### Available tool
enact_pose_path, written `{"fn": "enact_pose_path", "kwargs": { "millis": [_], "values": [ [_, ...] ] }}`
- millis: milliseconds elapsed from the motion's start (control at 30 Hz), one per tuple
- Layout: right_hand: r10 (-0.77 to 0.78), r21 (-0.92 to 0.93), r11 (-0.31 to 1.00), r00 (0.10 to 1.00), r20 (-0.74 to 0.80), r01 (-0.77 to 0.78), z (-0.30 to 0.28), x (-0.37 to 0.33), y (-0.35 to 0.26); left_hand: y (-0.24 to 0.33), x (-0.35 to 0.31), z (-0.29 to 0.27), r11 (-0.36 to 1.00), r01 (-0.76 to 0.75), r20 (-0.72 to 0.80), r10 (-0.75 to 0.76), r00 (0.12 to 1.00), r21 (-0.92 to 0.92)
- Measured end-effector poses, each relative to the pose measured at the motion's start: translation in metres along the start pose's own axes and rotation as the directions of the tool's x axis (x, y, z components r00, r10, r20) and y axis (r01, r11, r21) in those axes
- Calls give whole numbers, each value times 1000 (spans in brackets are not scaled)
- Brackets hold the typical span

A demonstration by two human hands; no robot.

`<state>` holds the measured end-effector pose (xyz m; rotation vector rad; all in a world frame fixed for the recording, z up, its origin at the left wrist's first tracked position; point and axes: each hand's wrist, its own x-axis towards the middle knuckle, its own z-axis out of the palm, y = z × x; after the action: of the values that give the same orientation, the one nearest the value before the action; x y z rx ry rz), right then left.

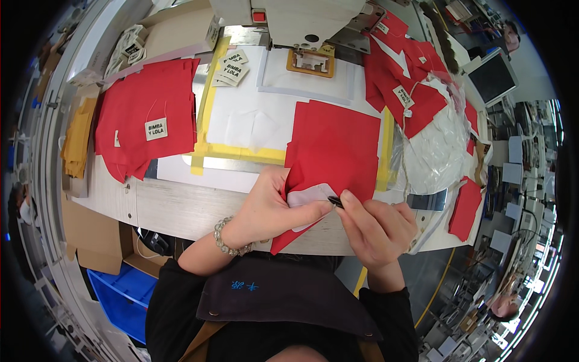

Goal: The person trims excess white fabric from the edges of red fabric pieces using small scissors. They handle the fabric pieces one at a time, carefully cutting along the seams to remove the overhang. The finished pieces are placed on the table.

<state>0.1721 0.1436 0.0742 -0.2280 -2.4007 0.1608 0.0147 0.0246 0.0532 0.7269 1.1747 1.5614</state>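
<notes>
My left hand pinches the near end of a red fabric piece, its thumb lying over a white backing patch on the turned-up side. The rest of that fabric stretches away over the table toward the sewing machine. In the closed fingers of my right hand is a small dark pointed tool; whether it is tweezers or thread snips I cannot tell. Its tip meets the patch's right edge, close beside my left thumb.
A sewing machine head with a yellowish clamp frame stands at the back. Red pieces with white labels are stacked left; loose labels lie behind. More red fabric and clear plastic sit right. A blue bin is lower left.
</notes>
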Motion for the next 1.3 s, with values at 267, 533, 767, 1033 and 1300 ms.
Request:
{"fn": "enact_pose_path", "kwargs": {
  "millis": [267, 533, 767, 1033, 1300],
  "values": [
    [9, -8, 1000, 999, 51, -8, -5, 2, 4, 6, 0, 3, 999, -44, -66, 44, 997, -8],
    [-144, -97, 981, 969, 200, 165, -25, 18, 6, 14, 0, -7, 986, -9, 19, 6, 1000, 168],
    [-278, -146, 944, 951, 137, 296, -24, 26, 15, 17, 2, -8, 989, -9, 51, 1, 999, 148],
    [-275, -67, 956, 951, 143, 286, -25, 27, 17, 16, 2, -9, 992, 8, 103, -21, 994, 124],
    [-332, -87, 934, 933, 140, 346, -26, 25, 20, 17, 4, -7, 996, 26, 154, -38, 987, 82]
  ]
}}
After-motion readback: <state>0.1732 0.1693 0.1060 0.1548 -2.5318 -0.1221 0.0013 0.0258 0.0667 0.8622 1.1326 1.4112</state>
